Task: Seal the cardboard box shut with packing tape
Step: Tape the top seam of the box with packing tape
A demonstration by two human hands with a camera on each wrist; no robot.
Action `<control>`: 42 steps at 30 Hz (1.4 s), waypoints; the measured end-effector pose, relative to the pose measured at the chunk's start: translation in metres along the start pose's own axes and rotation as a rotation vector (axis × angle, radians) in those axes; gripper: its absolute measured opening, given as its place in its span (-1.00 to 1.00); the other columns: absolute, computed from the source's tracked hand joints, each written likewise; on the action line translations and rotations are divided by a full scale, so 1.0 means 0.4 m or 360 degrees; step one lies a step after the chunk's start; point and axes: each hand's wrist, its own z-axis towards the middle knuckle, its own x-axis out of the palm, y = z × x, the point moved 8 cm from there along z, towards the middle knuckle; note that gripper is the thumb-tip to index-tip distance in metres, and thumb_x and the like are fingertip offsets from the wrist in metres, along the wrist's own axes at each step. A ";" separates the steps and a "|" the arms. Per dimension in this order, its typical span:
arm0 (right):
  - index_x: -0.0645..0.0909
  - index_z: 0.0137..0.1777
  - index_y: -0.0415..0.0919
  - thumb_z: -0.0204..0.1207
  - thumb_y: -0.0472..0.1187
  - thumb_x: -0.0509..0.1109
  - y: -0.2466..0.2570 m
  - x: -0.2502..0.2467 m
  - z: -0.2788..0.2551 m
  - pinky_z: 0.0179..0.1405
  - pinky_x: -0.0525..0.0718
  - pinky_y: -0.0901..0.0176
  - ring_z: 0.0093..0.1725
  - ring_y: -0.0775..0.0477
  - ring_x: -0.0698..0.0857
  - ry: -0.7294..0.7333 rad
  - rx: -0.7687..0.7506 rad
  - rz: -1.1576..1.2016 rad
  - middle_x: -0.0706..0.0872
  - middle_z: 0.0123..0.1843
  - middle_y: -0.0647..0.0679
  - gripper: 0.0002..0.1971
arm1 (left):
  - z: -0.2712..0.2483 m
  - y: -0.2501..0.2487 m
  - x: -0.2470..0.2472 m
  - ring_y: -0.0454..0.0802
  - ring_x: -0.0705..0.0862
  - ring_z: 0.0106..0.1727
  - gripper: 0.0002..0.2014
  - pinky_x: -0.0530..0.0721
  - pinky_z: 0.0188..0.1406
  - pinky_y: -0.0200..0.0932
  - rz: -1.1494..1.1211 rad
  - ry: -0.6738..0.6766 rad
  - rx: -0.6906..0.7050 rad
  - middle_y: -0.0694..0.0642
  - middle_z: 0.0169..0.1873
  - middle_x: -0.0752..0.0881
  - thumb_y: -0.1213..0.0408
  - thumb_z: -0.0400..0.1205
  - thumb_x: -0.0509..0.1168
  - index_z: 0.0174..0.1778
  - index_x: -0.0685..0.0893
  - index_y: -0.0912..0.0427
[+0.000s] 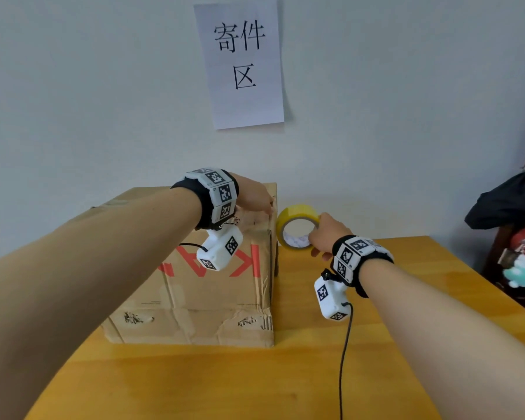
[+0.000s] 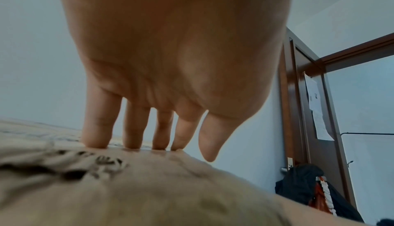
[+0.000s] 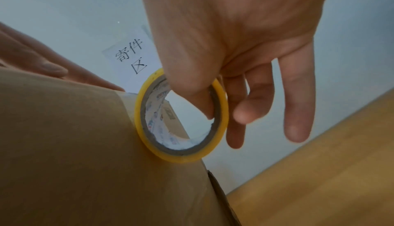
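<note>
A brown cardboard box (image 1: 200, 298) with red letters stands on the wooden table (image 1: 255, 383). My left hand (image 1: 255, 201) lies on the box's top near its right edge, its straight fingertips (image 2: 95, 138) pressing down on the cardboard (image 2: 127, 187). My right hand (image 1: 328, 234) holds a yellow roll of packing tape (image 1: 294, 216) just right of the box's upper right edge. The thumb goes through the roll's core (image 3: 181, 116) and other fingers lie outside it. A short strip of tape (image 3: 127, 95) runs from the roll onto the box top (image 3: 64, 137).
A white paper sign (image 1: 243, 62) hangs on the wall behind the box. A dark jacket and bag (image 1: 512, 225) hang at the far right, beside a brown door (image 2: 309, 111). A black cable (image 1: 344, 359) trails from my right wrist across the table.
</note>
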 end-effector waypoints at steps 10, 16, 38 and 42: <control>0.20 0.68 -0.15 0.63 -0.23 0.42 -0.092 -0.013 -0.055 -0.36 0.76 0.01 -0.36 -0.18 0.77 0.0256 0.0092 0.0418 0.74 0.16 -0.17 -0.32 | 0.002 -0.043 -0.026 0.16 0.38 0.57 -0.50 0.41 0.52 0.16 0.0154 -0.0211 0.0072 0.23 0.50 0.48 -0.02 0.79 0.07 0.48 0.55 0.28; 0.65 0.36 -0.39 0.62 -0.19 0.44 -0.238 -0.055 -0.086 -0.12 0.72 0.10 -0.22 -0.16 0.72 0.0266 0.0151 0.0005 0.75 0.29 -0.27 -0.62 | -0.006 -0.255 0.001 0.04 0.43 0.56 -0.60 0.37 0.49 -0.08 -0.0047 -0.0322 0.0527 0.06 0.57 0.45 0.13 0.79 0.15 0.55 0.53 0.07; -0.08 0.74 -0.41 0.67 -0.09 0.35 -0.719 0.088 -0.104 -0.39 0.52 0.20 -0.46 0.03 0.49 0.0688 0.0617 -0.0867 0.70 -0.17 -0.15 -0.14 | 0.120 -0.565 0.295 0.03 0.65 0.31 -0.65 0.60 0.32 -0.04 0.0014 0.0031 0.1020 0.03 0.31 0.71 0.31 0.76 0.08 0.28 0.74 0.02; -0.21 0.74 -0.38 0.71 -0.15 0.35 -0.666 0.096 -0.098 -0.48 0.50 0.27 -0.44 -0.01 0.46 0.0651 0.0665 -0.0767 0.71 -0.10 -0.15 -0.12 | 0.135 -0.542 0.307 0.01 0.65 0.28 -0.65 0.57 0.20 -0.15 -0.0015 0.0057 0.0982 0.02 0.29 0.72 0.32 0.75 0.09 0.27 0.75 0.01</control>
